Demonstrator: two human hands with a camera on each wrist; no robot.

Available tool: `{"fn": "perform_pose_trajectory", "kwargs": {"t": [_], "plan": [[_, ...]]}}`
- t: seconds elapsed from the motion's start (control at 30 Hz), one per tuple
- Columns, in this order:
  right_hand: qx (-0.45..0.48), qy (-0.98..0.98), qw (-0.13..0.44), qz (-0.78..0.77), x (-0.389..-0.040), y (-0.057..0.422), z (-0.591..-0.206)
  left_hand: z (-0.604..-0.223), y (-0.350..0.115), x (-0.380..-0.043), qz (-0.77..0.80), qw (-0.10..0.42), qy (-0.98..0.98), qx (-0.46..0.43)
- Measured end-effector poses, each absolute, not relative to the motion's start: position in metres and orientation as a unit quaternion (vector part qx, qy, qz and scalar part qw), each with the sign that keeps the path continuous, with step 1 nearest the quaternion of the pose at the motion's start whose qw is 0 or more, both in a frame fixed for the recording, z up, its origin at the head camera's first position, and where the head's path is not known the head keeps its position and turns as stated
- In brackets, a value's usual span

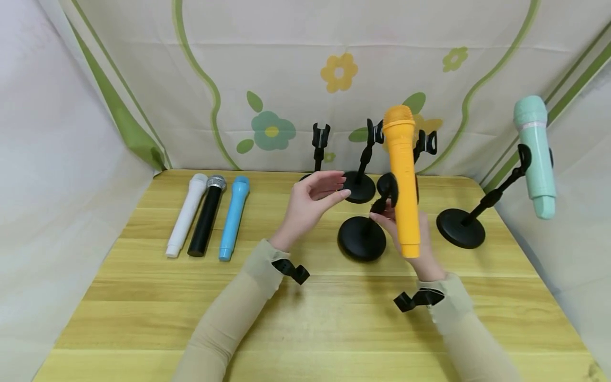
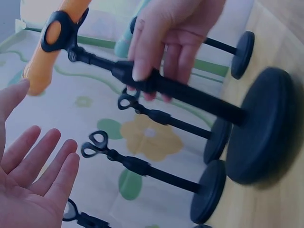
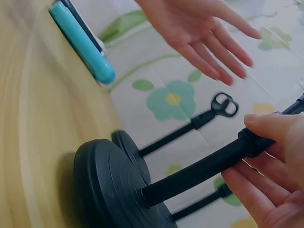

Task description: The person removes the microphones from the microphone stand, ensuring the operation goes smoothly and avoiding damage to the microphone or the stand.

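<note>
My right hand [image 1: 426, 250] grips the pole of a black microphone stand [image 1: 361, 240], thumb on one side and fingers on the other, as the right wrist view shows. An orange microphone [image 1: 403, 180] sits in this stand's clip, its grille up and its tail end hiding part of the hand in the head view. To the left of the stand my left hand [image 1: 311, 204] is held in the air with nothing in it. Its fingers [image 2: 50, 166] are spread and loosely bent in the left wrist view, below the orange microphone's grille end.
Three black stands with bare clips [image 1: 321, 137] stand along the table's back edge. At the right, another stand [image 1: 460, 228] carries a mint-green microphone [image 1: 537, 159]. White [image 1: 187, 215], black [image 1: 207, 218] and blue [image 1: 234, 218] microphones lie side by side at the left.
</note>
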State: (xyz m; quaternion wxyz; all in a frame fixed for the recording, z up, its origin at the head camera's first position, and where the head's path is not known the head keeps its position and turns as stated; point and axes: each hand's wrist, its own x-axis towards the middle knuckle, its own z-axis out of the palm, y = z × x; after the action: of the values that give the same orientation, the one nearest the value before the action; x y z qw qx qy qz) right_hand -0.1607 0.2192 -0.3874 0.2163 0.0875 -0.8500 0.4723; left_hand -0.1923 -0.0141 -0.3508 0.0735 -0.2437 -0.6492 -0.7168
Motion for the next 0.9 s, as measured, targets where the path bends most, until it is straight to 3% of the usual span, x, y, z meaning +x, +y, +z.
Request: {"fn": "perform_pose_trajectory", "kwargs": {"t": [0.27,0.53,0.9], "plan": [[0.166,-0.806,0.212,0.527,-0.170,0.206,-0.409,-0.351,-0.016,-0.195,-0.717,0.069,-0.640,-0.267],[0.191,-0.796,0.183,0.544,-0.156,0.166,-0.379,-0.336,-0.022,-0.191,-0.730,0.061,-0.631,-0.256],[0.206,-0.792,0.177,0.547,-0.157,0.147,-0.381,-0.317,-0.031,-0.189,-0.738,0.035,-0.643,-0.202]]}}
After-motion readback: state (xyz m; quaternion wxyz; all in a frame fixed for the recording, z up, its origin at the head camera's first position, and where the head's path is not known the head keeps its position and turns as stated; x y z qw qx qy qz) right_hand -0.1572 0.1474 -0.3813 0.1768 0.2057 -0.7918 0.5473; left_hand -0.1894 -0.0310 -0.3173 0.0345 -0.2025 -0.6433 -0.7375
